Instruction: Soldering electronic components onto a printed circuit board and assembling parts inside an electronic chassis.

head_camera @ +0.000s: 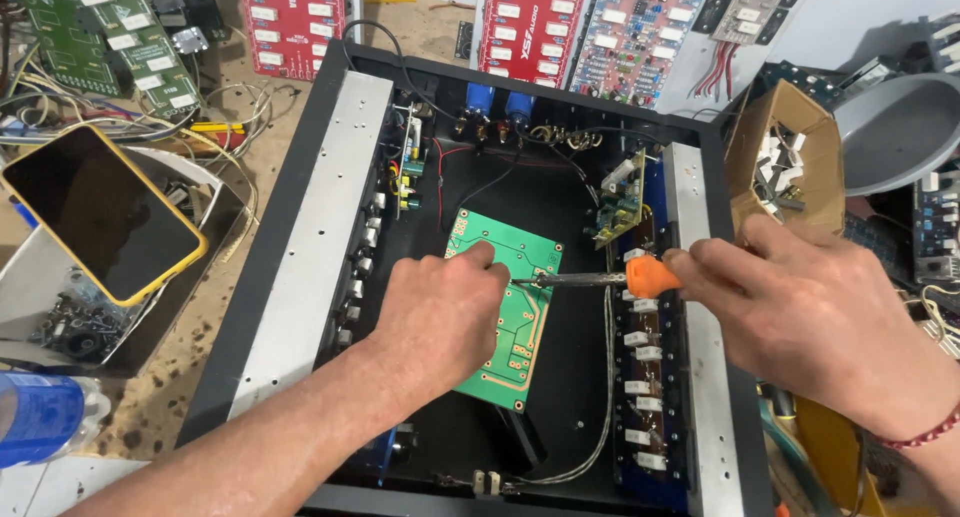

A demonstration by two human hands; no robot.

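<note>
A green circuit board (516, 329) lies tilted inside an open black metal chassis (330, 107). My left hand (445, 312) rests on the board, fingers curled at its upper part, pressing it down. In my right hand (795, 312) is a screwdriver with an orange handle (650, 275). Its metal shaft (570, 279) points left, with the tip at the board just beside my left fingers. Both forearms reach in from the lower edge of the view.
A phone in a yellow case (100, 212) lies on a box of screws at left. A blue bottle (45, 415) sits bottom left. Red and green circuit boards (290, 22) line the back. A cardboard box (785, 157) and grey bowl (900, 127) stand at right.
</note>
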